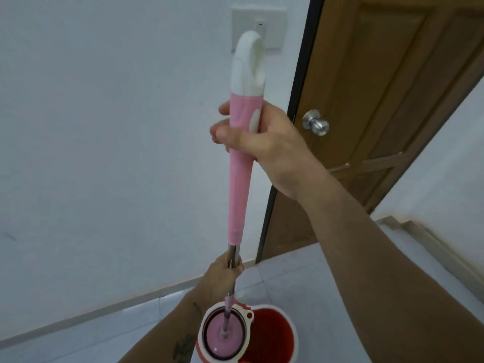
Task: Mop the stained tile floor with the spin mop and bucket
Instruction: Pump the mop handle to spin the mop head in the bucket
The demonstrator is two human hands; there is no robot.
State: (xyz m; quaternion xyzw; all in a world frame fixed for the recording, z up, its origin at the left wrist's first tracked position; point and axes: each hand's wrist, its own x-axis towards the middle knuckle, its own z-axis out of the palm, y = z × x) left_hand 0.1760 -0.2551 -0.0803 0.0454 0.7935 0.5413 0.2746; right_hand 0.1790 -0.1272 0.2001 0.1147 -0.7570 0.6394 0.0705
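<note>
The spin mop stands almost upright, its pink and white handle (241, 179) rising toward the camera. My right hand (264, 142) grips the pink grip near the top. Lower down, my left hand (222, 271) holds the metal shaft just under the pink sleeve. The pink mop head (222, 339) sits inside the white-rimmed spinner basket of the red bucket (272, 334), which stands on the tile floor (327, 271) at the bottom of the view. The mop strands are hidden under the head.
A white wall (104, 127) with a light switch (258, 24) fills the left. A brown wooden door (379, 87) with a silver knob (315, 123) stands to the right. A pale skirting runs along the floor edge.
</note>
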